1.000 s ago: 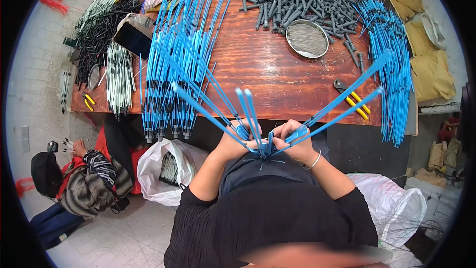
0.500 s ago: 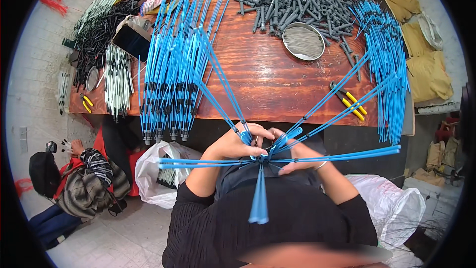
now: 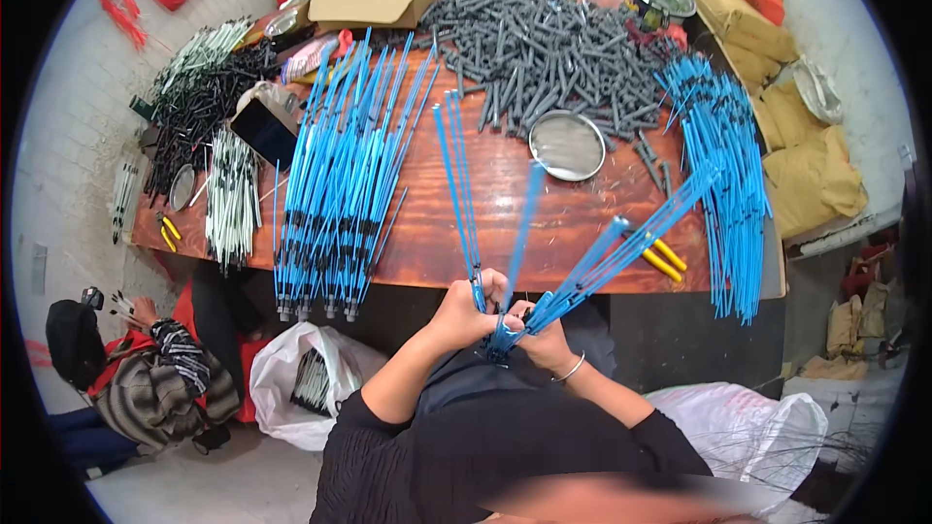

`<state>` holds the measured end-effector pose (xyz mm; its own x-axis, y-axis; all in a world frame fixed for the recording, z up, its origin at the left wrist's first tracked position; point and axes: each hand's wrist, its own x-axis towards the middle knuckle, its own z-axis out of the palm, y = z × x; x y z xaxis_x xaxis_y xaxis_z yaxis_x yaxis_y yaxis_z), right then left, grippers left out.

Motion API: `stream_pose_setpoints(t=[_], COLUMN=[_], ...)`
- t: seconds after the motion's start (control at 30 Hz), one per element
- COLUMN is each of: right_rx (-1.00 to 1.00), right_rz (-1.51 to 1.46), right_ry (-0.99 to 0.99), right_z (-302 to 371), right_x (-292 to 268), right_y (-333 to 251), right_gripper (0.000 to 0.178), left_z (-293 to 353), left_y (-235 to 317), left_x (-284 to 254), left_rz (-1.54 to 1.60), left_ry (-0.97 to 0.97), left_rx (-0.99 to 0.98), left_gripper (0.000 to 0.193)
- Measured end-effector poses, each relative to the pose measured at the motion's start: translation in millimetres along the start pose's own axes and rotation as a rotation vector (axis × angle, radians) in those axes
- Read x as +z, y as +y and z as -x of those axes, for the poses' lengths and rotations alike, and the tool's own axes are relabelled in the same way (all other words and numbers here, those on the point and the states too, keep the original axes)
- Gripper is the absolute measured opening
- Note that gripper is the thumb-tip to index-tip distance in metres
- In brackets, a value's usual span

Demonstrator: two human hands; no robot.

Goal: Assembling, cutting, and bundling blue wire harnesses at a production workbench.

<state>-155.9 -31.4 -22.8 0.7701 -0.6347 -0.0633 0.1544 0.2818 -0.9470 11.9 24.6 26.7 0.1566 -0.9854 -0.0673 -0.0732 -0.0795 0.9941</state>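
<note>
Above my lap I hold a frame of thin blue ribs, like umbrella ribs, joined at a small hub. Around its left side my left hand is closed, with paired ribs rising up from beside its fingers. My right hand grips the ribs on the right, close to the hub; these slant up over the table's front edge. Some ribs are smeared by motion, and the fingers hide part of the hub. Yellow-handled pliers lie on the table beyond the right-hand ribs.
On the red-brown table lie blue rib bundles, another blue pile, white ribs, grey plastic parts and a round dish of fine pins. White bags flank me. Another person works at left.
The ribs were spread out like a star; now they are gathered upward, and the ones pointing sideways and toward me have swung up. Both hands sit slightly lower in the picture.
</note>
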Motion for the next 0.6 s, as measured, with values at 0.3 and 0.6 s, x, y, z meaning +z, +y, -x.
stream_pose_setpoints(t=[0.3,0.6], right_rx=[-0.029,-0.158], right_rz=[-0.249,-0.267], right_ry=[-0.306,-0.533], right_z=[-22.1,-24.9], right_x=[-39.5,-53.7], right_y=[-48.1,-39.0], right_gripper=[0.019,0.019], left_z=[-23.1,-42.5], left_y=[50.8,40.4], left_x=[-25.1,4.7], left_rz=[0.425,0.489], left_ry=[-0.347,-0.614], left_rx=[0.045,-0.056], left_gripper=[0.019,0.013])
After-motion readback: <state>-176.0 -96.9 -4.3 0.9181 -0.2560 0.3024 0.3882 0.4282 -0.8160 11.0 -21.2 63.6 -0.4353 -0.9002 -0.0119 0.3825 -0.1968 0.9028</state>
